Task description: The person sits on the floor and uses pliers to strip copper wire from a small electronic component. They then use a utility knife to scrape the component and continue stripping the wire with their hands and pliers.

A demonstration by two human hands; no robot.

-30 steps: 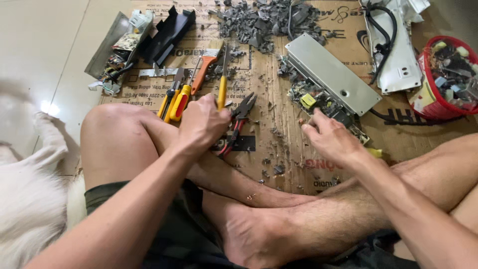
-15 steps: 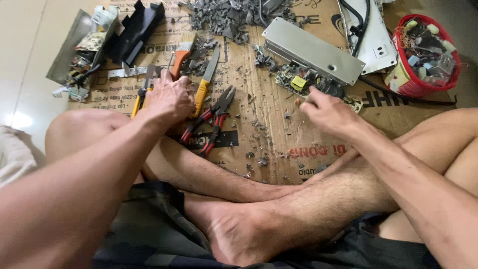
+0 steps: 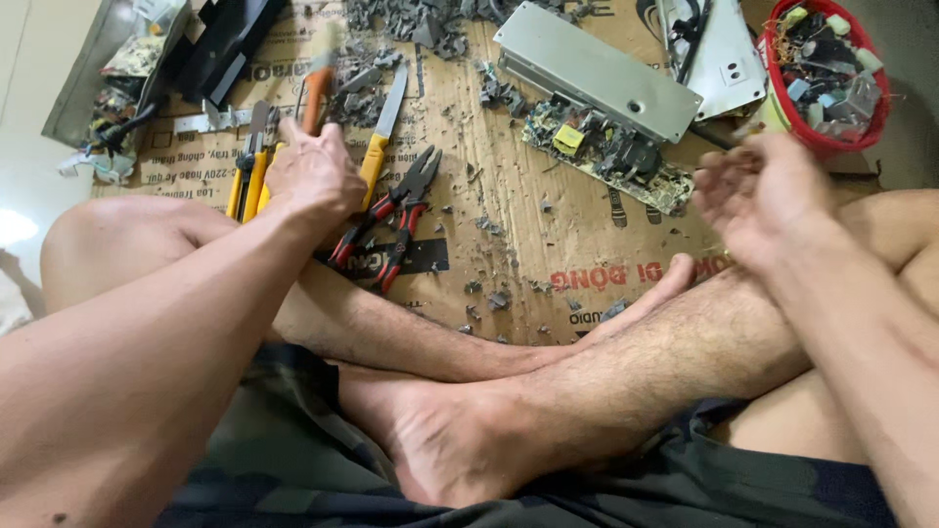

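tool pick-up at the cardboard sheet: left hand closing on a handle, right hand free

gripping begins with my left hand (image 3: 313,176), which rests knuckles-up on the tool row at the near-left part of the cardboard sheet (image 3: 548,225). its fingers curl down over the yellow-handled tools (image 3: 246,186), and an orange-handled tool (image 3: 315,93) runs out from just beyond the fingers. whether that hand has truly closed on one handle or only lies across them i cannot tell; the palm hides the contact.

my right hand (image 3: 758,196) is off the cardboard sheet, raised above its right edge, palm up, fingers loosely spread, holding nothing i can make out.

other findings, all placed against the cardboard sheet:
- yellow utility knife (image 3: 381,137) lies on it just right of my left hand, blade pointing away from me.
- red-handled pliers (image 3: 396,215) lie on it near the middle, jaws apart, untouched.
- bare circuit board (image 3: 606,152) lies on its far-right part, touching the grey metal cover (image 3: 597,68) beyond it.
- red bowl (image 3: 827,73) of pulled parts stands just past its right corner.
- grey debris is scattered across it.

judgement: the step in hand is choosing a tool, with the board waiting to be stripped. the next move calls for a firm single-handle grasp, a clean lift clear of the neighbouring handles, and the right hand coming down to steady the board.
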